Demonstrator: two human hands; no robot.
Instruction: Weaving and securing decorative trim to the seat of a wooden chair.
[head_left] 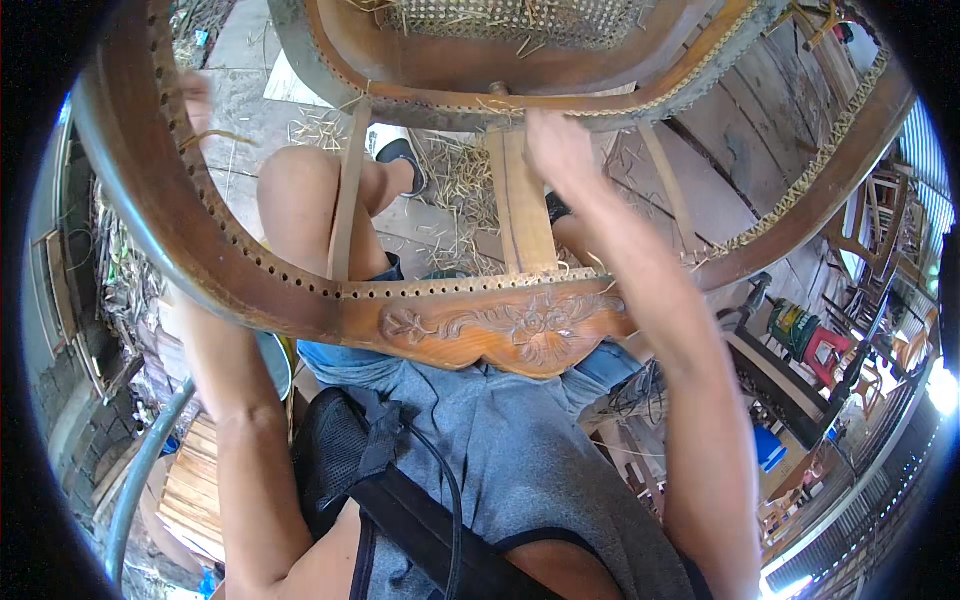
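Note:
A brown wooden chair frame (270,283) with rows of small holes lies across my lap, its carved front rail (520,328) close to my body. My right hand (560,150) is closed at the frame's middle rail, with whatever it pinches hidden. Past the left curved rail, my left hand (196,100) is partly covered and blurred, so its fingers do not read. Near it a loose cane strand (218,136) sticks out of the holes. Braided cane edging (815,170) runs along the right rail. Woven cane mesh (520,22) fills the panel at the far end.
Cane scraps (455,195) litter the floor between my feet. Two thin slats and a wide board (522,205) span the opening. At left stand a metal tube (150,465) and a slatted wooden piece (195,485). Wooden chair frames (880,225) and a red container (826,350) are at right.

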